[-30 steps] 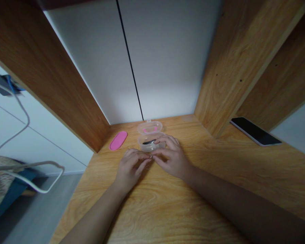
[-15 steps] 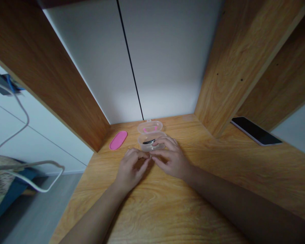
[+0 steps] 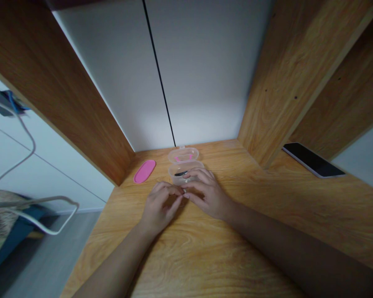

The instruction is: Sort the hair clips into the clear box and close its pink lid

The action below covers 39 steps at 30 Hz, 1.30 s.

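My left hand (image 3: 159, 207) is closed in a pinch, thumb against index finger, low over the wooden table. My right hand (image 3: 207, 194) meets it fingertip to fingertip, thumb and index finger also pinched. Between the fingertips shows a tiny whitish thing (image 3: 184, 191), too small to name. Just beyond the hands stands a clear oval plastic case (image 3: 173, 169), its lid (image 3: 183, 155) tipped open to the back. In the case lies a slim dark, shiny object (image 3: 180, 173). My right fingers partly cover the case.
A flat pink oval piece (image 3: 144, 171) lies left of the case. Far to the right rests a dark-screened phone (image 3: 313, 159) beside a wooden upright panel (image 3: 275, 91). A white panel closes off the back. A white cable (image 3: 34, 145) hangs at the left.
My right fingers have shifted slightly to the left and down, with thumb and index finger closer together at the tiny whitish thing. My left hand stays almost still.
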Each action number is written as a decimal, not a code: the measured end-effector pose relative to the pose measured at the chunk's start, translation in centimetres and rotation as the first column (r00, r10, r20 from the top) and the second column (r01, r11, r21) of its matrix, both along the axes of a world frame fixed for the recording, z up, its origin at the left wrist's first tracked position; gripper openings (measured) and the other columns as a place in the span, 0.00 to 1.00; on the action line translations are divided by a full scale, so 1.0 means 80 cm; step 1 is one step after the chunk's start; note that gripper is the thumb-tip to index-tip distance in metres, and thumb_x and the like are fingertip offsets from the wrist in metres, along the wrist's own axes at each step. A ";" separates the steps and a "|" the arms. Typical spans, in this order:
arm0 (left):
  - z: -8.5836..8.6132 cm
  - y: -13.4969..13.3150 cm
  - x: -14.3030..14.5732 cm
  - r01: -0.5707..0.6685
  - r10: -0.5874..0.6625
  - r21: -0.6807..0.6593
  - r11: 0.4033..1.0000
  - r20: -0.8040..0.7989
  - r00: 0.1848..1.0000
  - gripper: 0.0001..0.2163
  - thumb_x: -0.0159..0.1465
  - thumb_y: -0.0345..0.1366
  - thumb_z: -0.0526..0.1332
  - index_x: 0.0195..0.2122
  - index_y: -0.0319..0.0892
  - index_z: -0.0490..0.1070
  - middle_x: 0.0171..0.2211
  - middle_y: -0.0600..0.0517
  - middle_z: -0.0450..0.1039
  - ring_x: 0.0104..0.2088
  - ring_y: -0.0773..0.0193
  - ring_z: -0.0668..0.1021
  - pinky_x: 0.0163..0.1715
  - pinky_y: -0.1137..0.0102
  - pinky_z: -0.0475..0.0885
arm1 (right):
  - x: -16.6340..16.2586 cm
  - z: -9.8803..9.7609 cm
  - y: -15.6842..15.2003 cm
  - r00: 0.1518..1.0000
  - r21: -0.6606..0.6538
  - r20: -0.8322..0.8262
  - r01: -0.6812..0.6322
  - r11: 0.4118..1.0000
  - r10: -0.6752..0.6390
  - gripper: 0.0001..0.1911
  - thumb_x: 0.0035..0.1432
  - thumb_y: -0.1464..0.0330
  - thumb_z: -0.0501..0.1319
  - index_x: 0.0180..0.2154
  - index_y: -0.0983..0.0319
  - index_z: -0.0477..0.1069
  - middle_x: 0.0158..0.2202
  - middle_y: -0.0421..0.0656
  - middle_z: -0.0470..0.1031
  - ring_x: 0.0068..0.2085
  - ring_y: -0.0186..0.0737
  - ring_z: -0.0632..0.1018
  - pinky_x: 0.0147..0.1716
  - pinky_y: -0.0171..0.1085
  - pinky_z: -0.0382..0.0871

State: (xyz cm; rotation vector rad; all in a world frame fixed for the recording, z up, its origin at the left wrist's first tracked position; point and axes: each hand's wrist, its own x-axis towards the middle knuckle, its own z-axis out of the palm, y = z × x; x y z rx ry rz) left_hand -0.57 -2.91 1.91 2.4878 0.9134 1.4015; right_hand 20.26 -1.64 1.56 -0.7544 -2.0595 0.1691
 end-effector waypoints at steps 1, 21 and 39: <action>0.001 0.000 0.000 0.002 -0.002 0.004 1.000 0.002 1.000 0.07 0.63 0.27 0.66 0.38 0.44 0.70 0.34 0.50 0.77 0.36 0.63 0.79 0.37 0.67 0.74 | 0.000 0.001 -0.001 1.000 -0.008 0.010 -0.006 1.000 0.006 0.11 0.61 0.69 0.65 0.46 0.56 0.75 0.50 0.46 0.75 0.55 0.48 0.72 0.54 0.53 0.66; 0.001 0.003 0.000 -0.020 0.021 0.050 0.999 -0.030 0.999 0.06 0.63 0.29 0.67 0.38 0.44 0.71 0.33 0.50 0.77 0.36 0.62 0.77 0.38 0.66 0.72 | -0.001 0.002 -0.001 1.000 -0.011 -0.007 0.013 1.000 -0.013 0.06 0.63 0.69 0.63 0.43 0.57 0.74 0.48 0.46 0.76 0.53 0.47 0.73 0.53 0.50 0.67; 0.004 -0.002 0.003 0.053 -0.065 -0.193 0.980 -0.058 0.996 0.08 0.67 0.28 0.58 0.44 0.43 0.74 0.41 0.45 0.76 0.43 0.57 0.77 0.45 0.60 0.71 | -0.001 0.003 0.000 0.996 0.080 -0.084 0.003 0.997 0.004 0.05 0.61 0.68 0.67 0.40 0.55 0.76 0.44 0.44 0.77 0.50 0.46 0.76 0.51 0.49 0.69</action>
